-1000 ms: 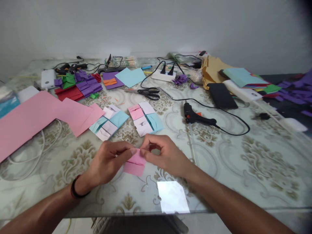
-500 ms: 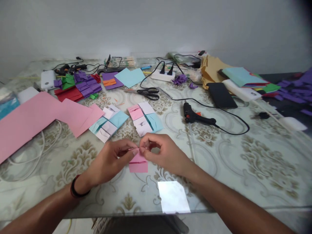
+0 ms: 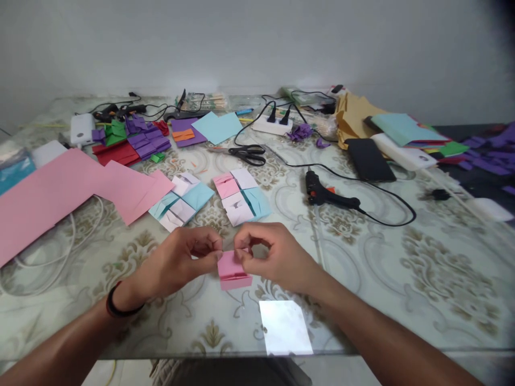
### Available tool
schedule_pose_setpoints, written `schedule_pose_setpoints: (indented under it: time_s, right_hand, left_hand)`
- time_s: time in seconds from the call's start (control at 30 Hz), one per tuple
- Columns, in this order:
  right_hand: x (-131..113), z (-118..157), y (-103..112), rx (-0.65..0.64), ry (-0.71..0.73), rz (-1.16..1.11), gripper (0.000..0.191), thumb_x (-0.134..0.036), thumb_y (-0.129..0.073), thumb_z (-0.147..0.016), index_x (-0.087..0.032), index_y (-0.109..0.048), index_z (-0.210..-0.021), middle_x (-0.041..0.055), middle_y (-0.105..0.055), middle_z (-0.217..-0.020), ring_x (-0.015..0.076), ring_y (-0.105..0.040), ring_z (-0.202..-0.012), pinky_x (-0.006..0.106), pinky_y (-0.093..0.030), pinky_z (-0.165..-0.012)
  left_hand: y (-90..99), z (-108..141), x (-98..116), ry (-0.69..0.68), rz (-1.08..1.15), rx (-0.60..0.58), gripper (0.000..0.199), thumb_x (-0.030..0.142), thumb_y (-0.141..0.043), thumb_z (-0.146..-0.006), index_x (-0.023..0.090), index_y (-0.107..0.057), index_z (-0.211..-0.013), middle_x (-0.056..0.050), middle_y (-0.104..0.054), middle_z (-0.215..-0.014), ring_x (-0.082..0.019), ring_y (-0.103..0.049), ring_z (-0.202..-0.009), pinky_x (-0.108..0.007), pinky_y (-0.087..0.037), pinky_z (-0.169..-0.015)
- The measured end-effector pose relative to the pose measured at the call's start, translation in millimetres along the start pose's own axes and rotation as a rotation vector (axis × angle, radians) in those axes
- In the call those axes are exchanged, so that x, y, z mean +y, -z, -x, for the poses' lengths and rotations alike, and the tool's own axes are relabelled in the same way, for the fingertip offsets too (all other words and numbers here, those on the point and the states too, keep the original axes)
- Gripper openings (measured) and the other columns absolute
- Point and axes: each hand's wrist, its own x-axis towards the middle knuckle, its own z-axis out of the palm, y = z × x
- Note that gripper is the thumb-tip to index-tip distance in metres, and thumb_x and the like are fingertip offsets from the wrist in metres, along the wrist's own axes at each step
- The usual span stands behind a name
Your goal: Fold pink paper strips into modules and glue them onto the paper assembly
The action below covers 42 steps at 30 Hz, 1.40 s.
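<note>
Between my hands is a small folded piece of pink paper [image 3: 232, 268], with a crease across its lower part. My left hand [image 3: 181, 262] pinches its upper left corner between thumb and fingers. At the upper right edge, my right hand [image 3: 269, 254] grips the same paper with thumb and forefinger. Just beyond my hands lie two folded paper squares: one of light blue and white [image 3: 181, 201], the other of pink, white and light blue [image 3: 241, 198].
Large pink sheets [image 3: 48, 198] and a white cable [image 3: 72, 246] lie at left. A black glue gun [image 3: 330, 194] rests at right, near a dark phone [image 3: 370, 160]. Scissors [image 3: 249, 154], a power strip [image 3: 271, 125] and coloured paper pieces [image 3: 147, 142] are farther back.
My hands have moved slightly apart along the pink paper's top edge, so more of it shows. The paper has shifted a little to the right and its lower part is now tilted.
</note>
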Motion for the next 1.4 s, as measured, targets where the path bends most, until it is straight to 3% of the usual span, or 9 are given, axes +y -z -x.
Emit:
schedule_pose_setpoints:
  time_s: [0.17,0.33,0.5,0.7,0.87,1.1,1.4]
  right_hand:
    - [-0.9,0.8,4.6,0.014,-0.031,-0.041,0.012,-0.009,-0.064,-0.074,-0.021,-0.063,-0.073,-0.0031,-0.064,-0.07,0.0129,-0.054,-0.066,0.025,-0.045,-0.064]
    - [2.4,1.1,-3.5,0.016,-0.058,-0.044,0.008,-0.015,-0.066,-0.078,-0.021,-0.063,-0.074,-0.0026,-0.062,-0.07,0.0134,-0.054,-0.066,0.026,-0.044,-0.063]
    - [2.2,1.1,-2.3,-0.003,-0.036,-0.076,0.011,-0.01,-0.064,-0.074,-0.021,-0.062,-0.073,-0.0032,-0.062,-0.07,0.0129,-0.053,-0.066,0.026,-0.044,-0.063]
    - [-2.3,-3.0,14.5,0.081,0.009,-0.123,0.013,-0.008,-0.061,-0.073,-0.021,-0.06,-0.072,-0.0039,-0.058,-0.069,0.0122,-0.051,-0.066,0.026,-0.045,-0.066]
    - [-4.5,-1.8,9.5,0.047,0.011,-0.117,0.004,-0.023,-0.067,-0.087,-0.02,-0.067,-0.085,-0.0006,-0.063,-0.078,0.0149,-0.058,-0.073,0.029,-0.048,-0.071]
    - [2.4,0.3,-1.9,0.041,0.034,-0.056,0.007,-0.016,-0.067,-0.085,-0.02,-0.066,-0.08,-0.0014,-0.064,-0.075,0.0135,-0.057,-0.07,0.027,-0.046,-0.067]
    - [-0.8,0.7,3.1,0.074,0.065,-0.107,0.009,-0.013,-0.066,-0.082,-0.02,-0.064,-0.076,-0.002,-0.062,-0.073,0.0129,-0.055,-0.068,0.026,-0.045,-0.065]
  left_hand:
    - [9.1,-0.3,1.8,-0.067,-0.034,0.022,0.018,0.032,-0.063,-0.098,0.017,-0.065,-0.087,0.0,-0.066,-0.075,-0.013,-0.058,-0.068,-0.024,-0.047,-0.064]
    - [-1.7,-2.1,1.4,-0.102,-0.142,0.064,0.012,0.027,-0.062,-0.097,0.019,-0.072,-0.097,-0.002,-0.075,-0.085,-0.014,-0.065,-0.074,-0.024,-0.053,-0.069]
    - [-4.7,2.1,1.2,-0.173,-0.253,0.194,0.014,0.024,-0.066,-0.095,0.019,-0.075,-0.086,-0.001,-0.076,-0.077,-0.013,-0.064,-0.068,-0.022,-0.049,-0.063]
    - [7.6,3.5,3.1,-0.219,-0.168,0.342,0.013,0.022,-0.067,-0.093,0.019,-0.07,-0.08,0.002,-0.07,-0.07,-0.011,-0.062,-0.063,-0.021,-0.048,-0.06]
    - [-3.2,2.3,-3.4,-0.187,-0.165,0.262,0.012,0.022,-0.067,-0.095,0.019,-0.073,-0.085,0.0,-0.073,-0.075,-0.012,-0.064,-0.067,-0.023,-0.049,-0.064]
    - [-12.9,-0.4,-8.6,-0.205,-0.12,0.242,0.008,0.02,-0.066,-0.094,0.02,-0.073,-0.089,0.0,-0.074,-0.083,-0.014,-0.068,-0.076,-0.023,-0.052,-0.07]
    - [-3.4,0.4,-3.8,-0.226,-0.092,0.219,0.007,0.012,-0.066,-0.089,0.018,-0.068,-0.085,0.001,-0.07,-0.077,-0.012,-0.065,-0.072,-0.023,-0.051,-0.069]
